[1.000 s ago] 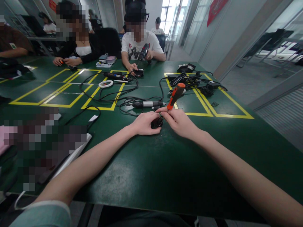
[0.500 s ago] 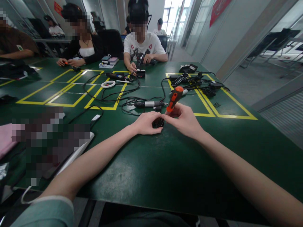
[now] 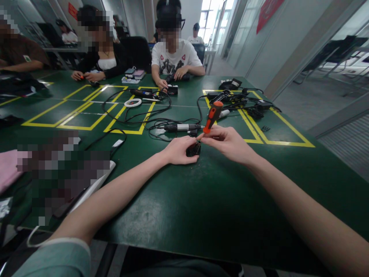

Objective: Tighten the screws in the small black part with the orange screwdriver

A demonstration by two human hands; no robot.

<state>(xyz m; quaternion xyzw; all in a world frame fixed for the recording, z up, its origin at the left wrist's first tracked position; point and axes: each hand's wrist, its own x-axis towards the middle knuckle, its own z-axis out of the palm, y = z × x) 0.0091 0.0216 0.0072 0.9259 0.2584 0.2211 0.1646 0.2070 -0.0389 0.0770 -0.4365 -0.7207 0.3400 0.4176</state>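
Note:
My right hand (image 3: 227, 143) grips an orange-and-black screwdriver (image 3: 212, 114), handle tilted up and away, tip pointing down into a small black part (image 3: 193, 150) on the green table (image 3: 184, 207). My left hand (image 3: 177, 151) is closed on that black part, pressing it against the tabletop. The two hands nearly touch over the part, which is mostly hidden by my fingers.
A silver-and-black electric tool (image 3: 180, 127) with tangled black cables lies just beyond my hands. Black adapters and cords (image 3: 242, 102) fill a yellow-taped square at right. A white ring (image 3: 132, 102) lies farther back. Two people sit across the table, working with tools. A blurred patch covers the left.
The screwdriver handle has swung a little between frames while its tip stays on the part. The person opposite lowered a power tool to the table. My left hand has stayed put.

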